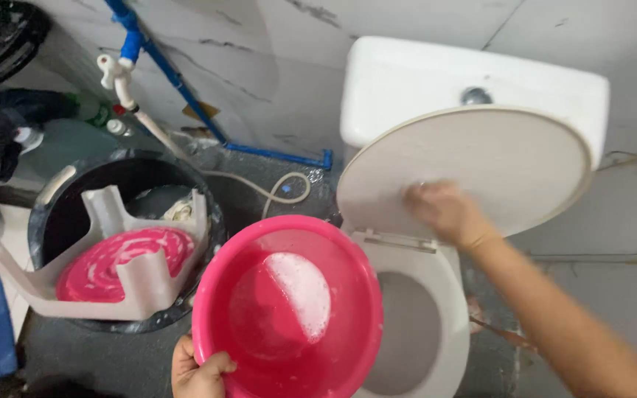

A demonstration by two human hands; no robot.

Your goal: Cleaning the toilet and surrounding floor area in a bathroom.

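Observation:
My left hand grips the near rim of a pink round basin that holds a little soapy water and foam. The basin hovers beside the white toilet, overlapping its left edge. My right hand, blurred, presses against the raised toilet lid, which leans back on the white cistern. I cannot tell if that hand holds a cloth or sponge. The seat is down and the bowl is open.
At left stands a black bucket with an upturned white plastic stool and a pink foamy basin in it. A white tap on blue pipe feeds a hose along the marble wall. Bottles stand at the far left.

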